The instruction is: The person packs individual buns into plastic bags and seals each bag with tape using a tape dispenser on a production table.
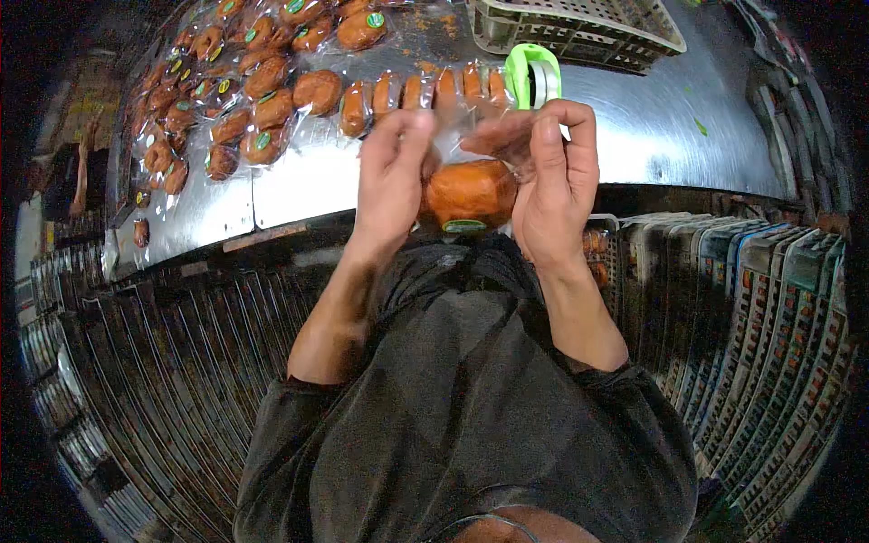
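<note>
Between my two hands, in front of my body, is a clear plastic bag with a browned bun (471,192) inside and a green oval label on its lower side. My left hand (396,172) is closed at the left of the bag's top, its fingertips smeared by motion. My right hand (558,181) is closed on the right of the bag, thumb up and fingers curled. Just beyond my hands a green tape dispenser (520,76) with a white roll stands on the metal table (625,127). A row of bagged brown rolls (414,93) lies left of it.
Many bagged buns with labels (262,77) cover the table's left side. A plastic crate (579,32) sits at the back. Stacked crates (769,262) stand to my right, and metal racks (181,362) to my left, below the table's edge.
</note>
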The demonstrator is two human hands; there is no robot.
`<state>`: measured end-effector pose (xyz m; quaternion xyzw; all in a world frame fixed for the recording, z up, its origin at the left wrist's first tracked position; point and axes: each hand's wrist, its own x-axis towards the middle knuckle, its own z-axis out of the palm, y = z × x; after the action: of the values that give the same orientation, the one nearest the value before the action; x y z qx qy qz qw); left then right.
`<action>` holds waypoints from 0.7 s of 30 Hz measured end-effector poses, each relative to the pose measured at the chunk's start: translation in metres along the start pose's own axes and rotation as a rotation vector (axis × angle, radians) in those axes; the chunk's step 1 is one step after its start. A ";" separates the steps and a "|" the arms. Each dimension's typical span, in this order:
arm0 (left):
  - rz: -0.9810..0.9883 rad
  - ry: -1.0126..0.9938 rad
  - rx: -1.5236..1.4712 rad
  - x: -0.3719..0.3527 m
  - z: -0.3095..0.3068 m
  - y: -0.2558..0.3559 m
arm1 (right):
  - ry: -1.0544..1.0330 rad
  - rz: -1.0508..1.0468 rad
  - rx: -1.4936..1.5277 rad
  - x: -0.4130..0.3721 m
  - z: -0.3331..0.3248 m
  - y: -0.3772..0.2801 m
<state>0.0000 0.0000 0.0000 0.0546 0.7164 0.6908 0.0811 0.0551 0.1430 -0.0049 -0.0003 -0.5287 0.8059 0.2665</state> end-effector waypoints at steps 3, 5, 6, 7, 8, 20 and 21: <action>0.809 0.346 0.160 0.004 0.010 -0.016 | 0.057 0.038 -0.088 -0.004 0.006 0.005; 0.856 0.154 0.026 -0.011 0.011 -0.006 | 0.045 0.022 -0.061 -0.002 0.018 0.007; 0.649 0.099 0.207 -0.022 0.006 0.001 | 0.030 0.020 -0.014 -0.002 0.025 0.008; 0.480 -0.023 0.189 -0.018 -0.007 -0.002 | 0.072 -0.065 -0.161 -0.004 0.033 0.006; 0.307 -0.009 -0.010 -0.012 -0.011 -0.002 | 0.109 -0.163 -0.302 -0.004 0.043 0.005; 0.350 -0.319 -0.134 0.048 -0.102 -0.010 | -0.272 -0.319 -0.944 0.010 0.089 0.053; 0.201 -0.343 -0.251 0.052 -0.107 -0.013 | -0.221 -0.235 -0.875 0.008 0.092 0.054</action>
<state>-0.0706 -0.0952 -0.0111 0.2319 0.5917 0.7595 0.1387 -0.0011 0.0517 -0.0079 0.0330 -0.8406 0.4667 0.2729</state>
